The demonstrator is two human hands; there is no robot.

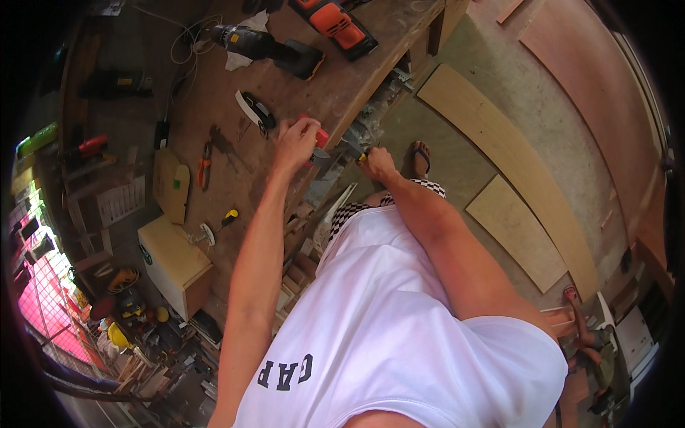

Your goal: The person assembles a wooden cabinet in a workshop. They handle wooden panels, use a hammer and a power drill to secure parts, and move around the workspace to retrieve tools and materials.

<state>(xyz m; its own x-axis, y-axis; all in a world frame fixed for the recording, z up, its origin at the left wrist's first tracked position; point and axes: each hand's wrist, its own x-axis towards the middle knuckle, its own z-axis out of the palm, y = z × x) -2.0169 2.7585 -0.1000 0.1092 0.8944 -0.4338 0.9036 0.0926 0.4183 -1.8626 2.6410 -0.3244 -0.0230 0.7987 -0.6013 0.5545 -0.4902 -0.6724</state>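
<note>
At the edge of the wooden workbench point(285, 100), my left hand point(294, 143) is closed on a red object point(322, 137). Its kind is hard to make out, since my fingers cover part of it. A grey rounded metal piece point(320, 153) shows just below those fingers. Just off the bench edge, my right hand point(378, 165) grips a tool with a yellow-and-black handle point(363, 157). A dark, narrow part of that tool points toward my left hand. Nearest to my left hand on the bench lies a folding knife point(255, 111) with a pale blade and dark handle.
A cordless drill point(267, 50) and an orange-and-black power tool point(339, 28) lie at the bench's far end. Orange-handled pliers point(205, 166), a yellow-handled tool point(229, 217) and a wooden box point(175, 260) are farther left. Curved wooden boards point(510, 164) lie on the floor at right.
</note>
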